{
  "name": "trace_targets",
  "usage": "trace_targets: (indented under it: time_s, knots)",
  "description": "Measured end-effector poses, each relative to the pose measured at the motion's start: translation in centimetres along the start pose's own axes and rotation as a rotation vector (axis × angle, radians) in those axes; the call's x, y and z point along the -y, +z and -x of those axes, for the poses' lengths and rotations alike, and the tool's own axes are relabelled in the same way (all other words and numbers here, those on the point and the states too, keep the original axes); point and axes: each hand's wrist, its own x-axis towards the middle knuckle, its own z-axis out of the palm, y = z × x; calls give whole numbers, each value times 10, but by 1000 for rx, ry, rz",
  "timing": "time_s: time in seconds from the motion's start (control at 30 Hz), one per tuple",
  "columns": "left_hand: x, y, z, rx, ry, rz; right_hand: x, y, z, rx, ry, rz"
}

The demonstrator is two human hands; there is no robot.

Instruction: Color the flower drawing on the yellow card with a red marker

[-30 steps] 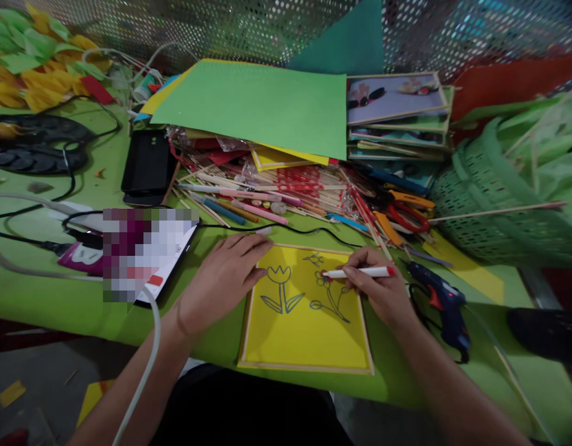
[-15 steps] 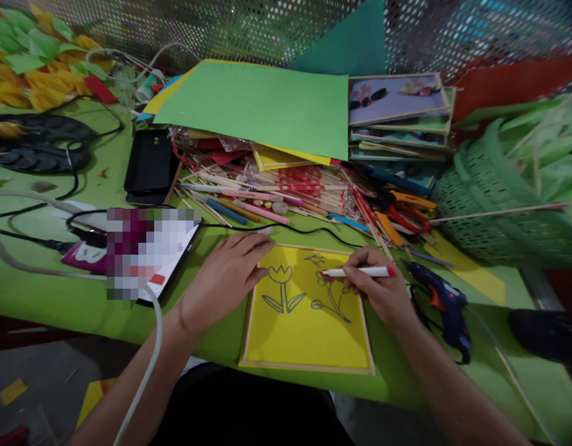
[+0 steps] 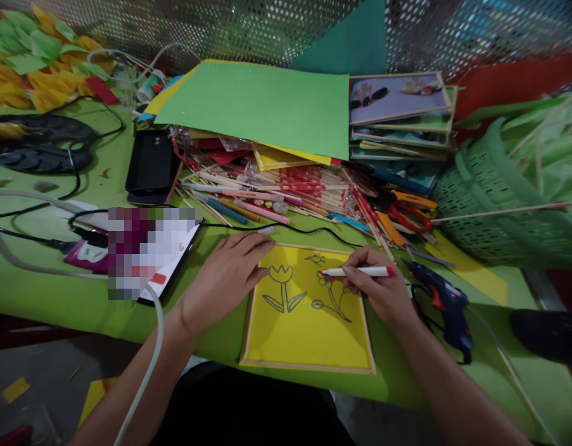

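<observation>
Underneath everything lies one green table (image 3: 44, 291), and on it, largest first: one big green paper sheet (image 3: 262, 105) topping a heap of coloured sheets, one green mesh basket (image 3: 494, 198) at the right, one yellow framed card (image 3: 308, 334) at the near edge, one black phone (image 3: 150, 162), one blue glue gun (image 3: 446, 303) just right of the card, one pair of orange-handled scissors (image 3: 406, 214), and one white marker (image 3: 360, 271) with a red cap. Two flowers are drawn on the card.

The left hand (image 3: 225, 275) lies open and flat, fingers pressing the card's upper left corner. The right hand (image 3: 381, 288) is closed around the marker, tip touching the right-hand flower.

Compared with a second ago, both hands and the marker sit in the same places; only the view has drifted slightly.
</observation>
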Motion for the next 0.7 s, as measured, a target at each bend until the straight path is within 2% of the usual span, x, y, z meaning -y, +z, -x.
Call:
trace_targets:
  time_s: [0.7]
  knots:
    - [1, 1, 1, 3, -1, 13, -5, -2, 0, 37, 0, 25]
